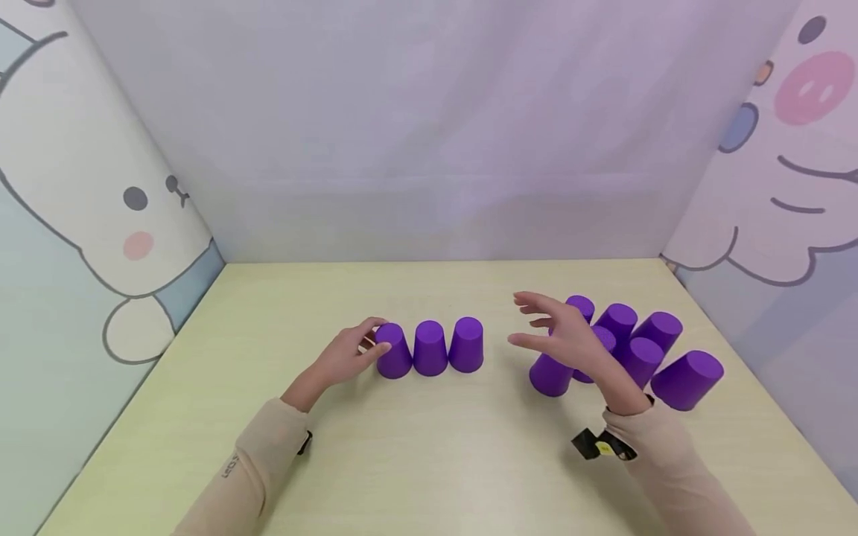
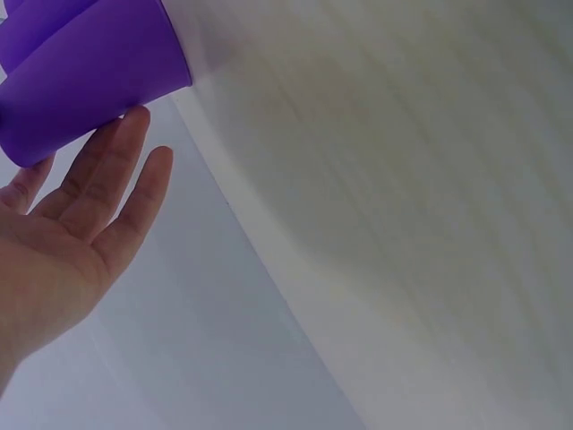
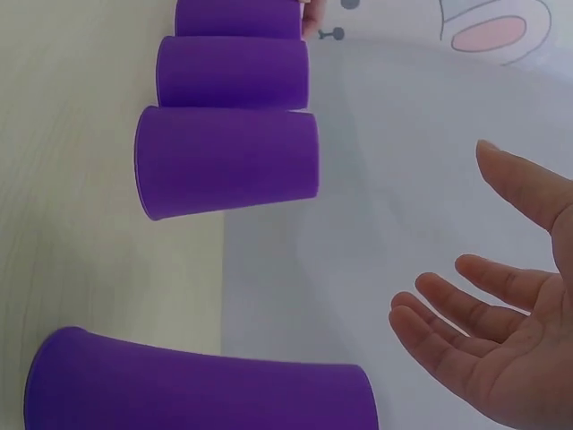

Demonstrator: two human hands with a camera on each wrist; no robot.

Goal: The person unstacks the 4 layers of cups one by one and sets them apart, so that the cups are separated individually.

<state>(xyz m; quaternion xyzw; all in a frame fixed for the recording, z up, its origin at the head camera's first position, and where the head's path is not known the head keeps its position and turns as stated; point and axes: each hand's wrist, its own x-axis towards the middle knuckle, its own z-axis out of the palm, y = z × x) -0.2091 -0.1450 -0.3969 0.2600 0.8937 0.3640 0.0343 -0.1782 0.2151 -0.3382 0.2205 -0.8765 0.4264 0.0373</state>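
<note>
Three purple cups stand upside down in a row: a left cup (image 1: 394, 356), a middle cup (image 1: 430, 353) and a right cup (image 1: 467, 348). My left hand (image 1: 345, 355) is at the left cup, thumb at its front left and fingertips at its far side. In the left wrist view, fairly straight fingers (image 2: 123, 166) touch that cup's side (image 2: 98, 76). My right hand (image 1: 566, 331) hovers with spread, relaxed fingers and nothing between them. It overlaps a purple cup (image 1: 551, 377) at the near left of another group.
Several more upside-down purple cups (image 1: 657, 331) stand close together on the right of the pale wooden table (image 1: 429, 461). The outermost cup (image 1: 687, 381) is near the right wrist. A pale cloth wall (image 1: 429, 149) rises behind, with cartoon-printed panels (image 1: 100, 186) at both sides.
</note>
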